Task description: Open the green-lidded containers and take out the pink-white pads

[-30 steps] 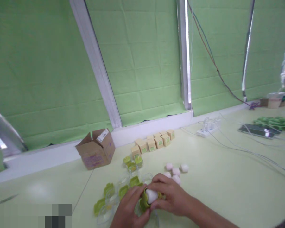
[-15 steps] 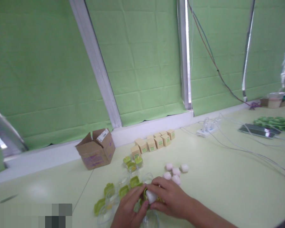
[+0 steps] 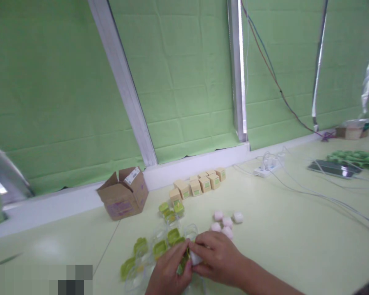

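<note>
At the bottom middle, my left hand [image 3: 169,271] is closed on a small green plastic piece [image 3: 181,266], partly hidden by its fingers. My right hand [image 3: 219,255] grips a white rounded piece [image 3: 195,258] and presses it against the green one; where the two meet is covered by fingertips. Several green square cups [image 3: 160,248] and clear plastic covers [image 3: 136,282] lie to the left of my hands. Just beyond the right hand sits a loose group of pale pink and white rounded pieces [image 3: 227,222].
Small beige boxes with green labels [image 3: 195,188] stand in a row near the wall. An opened cardboard box [image 3: 123,196] is at the back left. A power strip [image 3: 266,169] with white cables, a dark tablet-like slab [image 3: 335,169] and a green bumpy heap [image 3: 356,159] occupy the right.
The white piece shows less now, as my right fingers have closed further over it and brought it closer to the green piece. The camera view has shifted slightly.
</note>
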The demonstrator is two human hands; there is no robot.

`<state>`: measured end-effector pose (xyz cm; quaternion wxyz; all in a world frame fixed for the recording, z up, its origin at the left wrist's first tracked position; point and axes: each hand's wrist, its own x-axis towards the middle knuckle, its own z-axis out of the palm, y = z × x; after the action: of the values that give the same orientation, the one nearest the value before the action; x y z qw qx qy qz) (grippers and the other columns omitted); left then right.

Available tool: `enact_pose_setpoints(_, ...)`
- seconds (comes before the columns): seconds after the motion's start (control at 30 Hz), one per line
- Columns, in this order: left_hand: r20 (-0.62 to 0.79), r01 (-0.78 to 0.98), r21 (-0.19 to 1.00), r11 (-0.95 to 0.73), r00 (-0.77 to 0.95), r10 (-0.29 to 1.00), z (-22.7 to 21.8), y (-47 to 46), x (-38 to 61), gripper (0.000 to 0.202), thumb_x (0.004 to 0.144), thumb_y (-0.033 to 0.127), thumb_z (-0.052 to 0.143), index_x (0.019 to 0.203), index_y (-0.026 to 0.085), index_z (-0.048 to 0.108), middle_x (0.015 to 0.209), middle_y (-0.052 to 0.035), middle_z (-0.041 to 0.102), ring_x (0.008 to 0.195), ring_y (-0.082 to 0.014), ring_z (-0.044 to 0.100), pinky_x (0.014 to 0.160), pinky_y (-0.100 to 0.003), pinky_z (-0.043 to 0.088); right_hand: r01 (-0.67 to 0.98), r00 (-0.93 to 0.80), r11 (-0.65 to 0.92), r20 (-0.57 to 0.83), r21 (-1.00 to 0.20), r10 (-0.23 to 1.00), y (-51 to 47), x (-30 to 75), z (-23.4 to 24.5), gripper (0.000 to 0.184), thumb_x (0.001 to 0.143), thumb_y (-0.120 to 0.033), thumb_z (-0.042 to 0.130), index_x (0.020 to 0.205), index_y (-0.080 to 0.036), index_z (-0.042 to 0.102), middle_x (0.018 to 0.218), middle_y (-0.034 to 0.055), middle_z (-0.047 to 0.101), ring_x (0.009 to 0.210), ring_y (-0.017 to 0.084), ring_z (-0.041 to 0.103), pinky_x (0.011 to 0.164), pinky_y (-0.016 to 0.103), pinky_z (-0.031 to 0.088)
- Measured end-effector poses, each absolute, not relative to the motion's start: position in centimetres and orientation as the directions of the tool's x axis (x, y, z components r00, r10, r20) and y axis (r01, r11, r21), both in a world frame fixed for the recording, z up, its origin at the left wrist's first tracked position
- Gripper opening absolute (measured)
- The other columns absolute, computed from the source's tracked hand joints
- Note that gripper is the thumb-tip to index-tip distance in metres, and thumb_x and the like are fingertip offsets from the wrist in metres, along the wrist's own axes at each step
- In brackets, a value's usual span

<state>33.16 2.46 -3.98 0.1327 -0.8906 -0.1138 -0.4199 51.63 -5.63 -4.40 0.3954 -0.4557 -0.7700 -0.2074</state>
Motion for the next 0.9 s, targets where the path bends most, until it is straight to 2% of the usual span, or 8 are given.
enact_pose_setpoints(0.13, 0.759, 0.335, -0.203, -0.920, 0.648, 0.069, -4.2, 2.4, 33.3, 0.032, 0.086, 0.013, 0.043, 0.111, 0.012, 0.063, 0.094, -0.0113, 0.077, 0.083, -0.0190, 0.075, 0.075, -0.025, 0.062, 0.878, -0.262, 0.478, 0.806, -0.030, 0.530, -5.6, 51.3, -4.6, 0.036, 0.078, -0.032, 0.066, 0.111, -0.018, 0.060, 0.084, 0.0054, 0.069, 0.067, 0.020, 0.062, 0.057, 0.030, 0.046)
enact_pose_setpoints(0.3, 0.753, 0.332, -0.180, -0.926, 0.653, 0.088, -4.1, 2.3, 33.3, 0.032, 0.086, 0.013, 0.044, 0.112, 0.013, 0.062, 0.095, -0.0110, 0.076, 0.085, -0.0196, 0.075, 0.075, -0.027, 0.062, 0.886, -0.251, 0.464, 0.816, -0.024, 0.521, -5.7, 51.0, -4.7, 0.033, 0.077, -0.029, 0.063, 0.108, -0.018, 0.061, 0.082, 0.0057, 0.068, 0.065, 0.020, 0.062, 0.055, 0.029, 0.046)
enact_pose_setpoints(0.43, 0.735, 0.354, -0.083, -0.932, 0.653, 0.183, -3.6, 2.0, 32.7, 0.033, 0.085, 0.022, 0.053, 0.117, 0.017, 0.060, 0.103, -0.0104, 0.075, 0.092, -0.0216, 0.073, 0.081, -0.029, 0.061, 0.868, -0.210, 0.479, 0.781, -0.128, 0.589, -5.7, 51.5, -4.6, 0.037, 0.077, -0.032, 0.065, 0.112, -0.020, 0.060, 0.092, 0.0076, 0.069, 0.072, 0.020, 0.064, 0.059, 0.028, 0.048)
enact_pose_setpoints(0.63, 0.658, 0.339, -0.037, -0.940, 0.717, 0.233, -3.2, 1.8, 32.4, 0.060, 0.072, 0.020, 0.063, 0.130, 0.018, 0.051, 0.121, -0.0132, 0.067, 0.109, -0.0275, 0.066, 0.091, -0.039, 0.057, 0.776, -0.188, 0.553, 0.727, -0.303, 0.661, -5.7, 52.5, -4.4, 0.042, 0.083, -0.037, 0.062, 0.121, -0.021, 0.056, 0.100, 0.0084, 0.066, 0.083, 0.021, 0.064, 0.070, 0.029, 0.051)
enact_pose_setpoints(0.73, 0.659, 0.320, -0.036, -0.947, 0.719, 0.219, -3.5, 2.1, 32.5, 0.058, 0.074, 0.020, 0.065, 0.130, 0.019, 0.050, 0.120, -0.0123, 0.068, 0.108, -0.0274, 0.066, 0.093, -0.041, 0.056, 0.725, -0.213, 0.596, 0.709, -0.347, 0.672, -5.7, 52.7, -4.5, 0.045, 0.084, -0.038, 0.062, 0.125, -0.021, 0.054, 0.104, 0.0085, 0.065, 0.087, 0.021, 0.063, 0.075, 0.030, 0.051)
enact_pose_setpoints(0.9, 0.659, 0.301, 0.006, -0.954, 0.717, 0.230, -4.1, 2.4, 32.5, 0.053, 0.079, 0.024, 0.065, 0.130, 0.020, 0.051, 0.114, -0.0107, 0.071, 0.101, -0.0247, 0.069, 0.088, -0.036, 0.058, 0.698, -0.202, 0.604, 0.703, -0.384, 0.681, -5.7, 52.7, -4.6, 0.048, 0.080, -0.034, 0.065, 0.126, -0.021, 0.055, 0.105, 0.0091, 0.063, 0.091, 0.022, 0.061, 0.079, 0.032, 0.050)
